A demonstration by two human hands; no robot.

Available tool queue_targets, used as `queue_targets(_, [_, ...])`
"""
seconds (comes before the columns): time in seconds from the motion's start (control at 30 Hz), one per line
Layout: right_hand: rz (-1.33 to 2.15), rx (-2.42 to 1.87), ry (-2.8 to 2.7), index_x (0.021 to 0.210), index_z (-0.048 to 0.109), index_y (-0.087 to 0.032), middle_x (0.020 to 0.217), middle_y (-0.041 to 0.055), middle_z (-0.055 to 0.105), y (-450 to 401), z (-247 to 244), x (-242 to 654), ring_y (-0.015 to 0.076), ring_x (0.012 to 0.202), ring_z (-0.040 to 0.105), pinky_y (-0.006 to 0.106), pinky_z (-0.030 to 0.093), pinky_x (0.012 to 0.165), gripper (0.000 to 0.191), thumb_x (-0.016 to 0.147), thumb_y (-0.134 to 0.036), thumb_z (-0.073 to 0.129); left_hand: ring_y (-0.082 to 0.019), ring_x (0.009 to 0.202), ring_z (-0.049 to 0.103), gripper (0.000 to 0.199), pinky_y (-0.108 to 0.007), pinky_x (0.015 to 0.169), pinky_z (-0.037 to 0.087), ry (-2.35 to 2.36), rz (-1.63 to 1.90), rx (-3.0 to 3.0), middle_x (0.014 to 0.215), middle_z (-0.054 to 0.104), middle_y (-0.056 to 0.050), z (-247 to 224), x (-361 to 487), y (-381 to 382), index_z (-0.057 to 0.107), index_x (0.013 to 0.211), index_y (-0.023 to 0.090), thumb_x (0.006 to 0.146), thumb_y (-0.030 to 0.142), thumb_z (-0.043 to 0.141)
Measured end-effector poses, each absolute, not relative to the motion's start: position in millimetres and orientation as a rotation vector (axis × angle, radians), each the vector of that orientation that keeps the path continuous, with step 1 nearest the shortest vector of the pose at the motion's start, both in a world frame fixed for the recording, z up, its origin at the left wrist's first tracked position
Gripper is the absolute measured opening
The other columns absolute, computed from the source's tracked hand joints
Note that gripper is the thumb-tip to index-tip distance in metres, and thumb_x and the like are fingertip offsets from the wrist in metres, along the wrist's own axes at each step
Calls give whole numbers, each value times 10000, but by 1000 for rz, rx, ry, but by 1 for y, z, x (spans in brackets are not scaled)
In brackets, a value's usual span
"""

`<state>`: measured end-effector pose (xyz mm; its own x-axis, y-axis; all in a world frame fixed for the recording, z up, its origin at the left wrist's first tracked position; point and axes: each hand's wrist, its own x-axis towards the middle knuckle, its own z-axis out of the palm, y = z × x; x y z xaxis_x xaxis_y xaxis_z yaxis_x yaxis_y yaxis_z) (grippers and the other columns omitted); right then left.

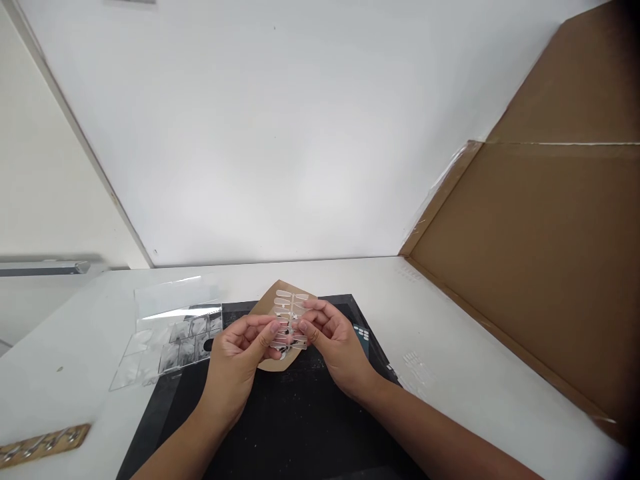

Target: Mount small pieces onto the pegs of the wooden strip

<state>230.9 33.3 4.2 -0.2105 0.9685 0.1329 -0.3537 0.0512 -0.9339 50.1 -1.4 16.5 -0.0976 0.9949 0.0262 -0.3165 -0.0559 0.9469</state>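
Over the middle of the counter (450, 373), above a black mat (300, 427) that runs to its near edge, both hands meet on a strip of clear false nail tips (290, 313) backed by a small brown card (273, 299). The left hand (240, 347) closes thumb and forefinger on the lower left part of the strip; the right hand (333, 337) pinches it from the other side, fingers curled narrow, fingertips almost touching those of the left. The card and strip are lifted off the mat, tilted up toward the camera.

By the look of it, the step in hand is picking one tip off the strip, or pressing one onto it; which of the two cannot be told, since the fingertips hide the spot where they work. The next move seems to call for a fine, steady pinch on a single tip while the other hand braces the card, because the tips are small, clear and set close together.

Toward the left edge a clear compartment box (170, 340) lies open with its lid (175, 297) raised, partly on the mat. Near the near left corner lies a second brown strip (43, 445) with tips on it. A cardboard sheet (540, 267) leans along the right side.
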Motion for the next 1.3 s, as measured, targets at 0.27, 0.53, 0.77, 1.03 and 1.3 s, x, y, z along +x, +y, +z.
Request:
queue_targets(0.27, [1495,-778,-1138,1231,663,-220,910,2,694,35,1,229,118,791,645,230,503,664,478,863,-450,861,-146,697,713,319,-221,627,605,1127,1443,1169,871,807,-71,18,50,-2,815,999,158,844,434,859])
queue_targets(0.53, [1289,-795,-1217,1189,650,-230,898,1,680,35,7,234,136,818,651,245,526,683,374,915,-428,811,-144,678,743,301,-221,633,613,1182,1395,1311,876,808,-56,19,51,-6,787,1040,180,926,457,767])
queue_targets(0.77, [1234,-884,-1362,1171,622,-221,911,18,712,36,11,238,166,819,716,317,585,785,372,950,-492,747,-241,852,815,318,-273,689,657,1153,1434,1172,890,829,-93,18,54,-6,768,1021,149,837,387,871])
queue_targets(1.03, [737,-889,-1579,1015,732,-252,963,42,712,26,8,238,193,873,675,351,553,843,113,994,-360,704,-248,875,817,304,-252,672,640,1141,1485,1141,874,826,-91,21,53,-6,759,964,142,821,376,892])
queue_targets(1.3, [881,-894,-1510,1002,810,-282,985,62,756,28,5,236,236,883,690,381,560,809,111,939,-369,780,-216,913,798,314,-215,691,613,1114,1440,1028,957,834,-103,18,53,-9,783,981,144,820,389,897])
